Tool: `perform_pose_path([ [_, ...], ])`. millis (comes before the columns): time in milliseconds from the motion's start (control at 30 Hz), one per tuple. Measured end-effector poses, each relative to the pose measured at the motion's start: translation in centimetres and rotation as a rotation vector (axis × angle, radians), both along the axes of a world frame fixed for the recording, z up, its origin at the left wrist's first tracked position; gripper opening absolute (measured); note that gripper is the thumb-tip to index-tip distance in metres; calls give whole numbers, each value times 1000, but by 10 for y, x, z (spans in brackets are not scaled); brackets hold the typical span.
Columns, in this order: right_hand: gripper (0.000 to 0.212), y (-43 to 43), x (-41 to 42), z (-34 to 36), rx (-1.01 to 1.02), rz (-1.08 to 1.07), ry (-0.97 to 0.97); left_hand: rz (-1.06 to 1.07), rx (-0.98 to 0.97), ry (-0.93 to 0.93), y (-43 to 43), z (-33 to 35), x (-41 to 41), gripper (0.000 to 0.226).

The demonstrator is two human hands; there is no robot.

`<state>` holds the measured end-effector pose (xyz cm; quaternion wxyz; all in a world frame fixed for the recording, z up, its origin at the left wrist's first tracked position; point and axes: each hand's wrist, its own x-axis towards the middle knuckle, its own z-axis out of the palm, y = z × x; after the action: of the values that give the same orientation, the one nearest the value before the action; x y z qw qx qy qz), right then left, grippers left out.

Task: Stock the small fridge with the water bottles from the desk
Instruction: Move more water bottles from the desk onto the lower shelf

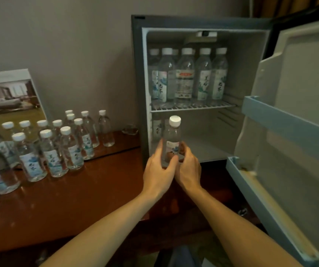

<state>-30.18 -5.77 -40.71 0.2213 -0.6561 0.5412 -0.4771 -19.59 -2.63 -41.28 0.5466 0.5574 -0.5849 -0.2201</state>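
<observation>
**Figure. Loading the lower compartment, seen from the head camera.**

Nearest the viewer, two bare forearms (116,228) reach from 6 o'clock toward the middle of the view. The left hand (157,168) and right hand (188,170) meet around the lower half of one water bottle (173,139). The fingers of each hand curl about its sides in a closed two-handed clasp, and the white cap and shoulder are left free.

The bottle is upright at the mouth of the small fridge (136,83), in front of its lower compartment (208,143). The hands hide its base, so whether it rests on the floor cannot be told.

At 9 o'clock of the hands, the wooden desk (77,199) carries the unstocked bottles (48,151), a close-packed group running off the left edge. Beyond the held bottle, at its 11 o'clock, one standing bottle (157,130) occupies the compartment's left side. The floor toward 3 o'clock appears unoccupied.

At 12 o'clock, the wire shelf (193,106) bears a full-looking row of bottles (185,74). The door (299,93) hangs open at 3 o'clock. Farthest, at 10 o'clock, a printed card (14,95) leans on the wall.

Judged step: setting this bottle on the lower floor. To do it well:
- Keep the bottle vertical.
- Slide it deep and leftward beside the standing one, so rows fill from the back.
- Hold the cap below the wire shelf.
- Let go only once the base sits flat.
</observation>
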Motion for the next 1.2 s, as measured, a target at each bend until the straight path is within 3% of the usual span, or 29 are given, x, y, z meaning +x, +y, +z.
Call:
perform_pose_path([
  [300,12,-63,-19,-7,144,-105,-153,-95,142,153,-76,-6,-40,70],
  [500,21,-111,-21,-10,85,-72,-177,-91,106,162,-126,-13,-44,81],
  [833,36,-184,-12,-4,108,-42,-156,-49,107,91,-186,-12,-46,40],
  [1000,32,-205,-10,-3,119,-12,-164,-48,146,135,-196,-8,-49,42],
  [1200,46,-216,-7,-8,107,0,-165,-41,192,145,-191,1,-49,36],
])
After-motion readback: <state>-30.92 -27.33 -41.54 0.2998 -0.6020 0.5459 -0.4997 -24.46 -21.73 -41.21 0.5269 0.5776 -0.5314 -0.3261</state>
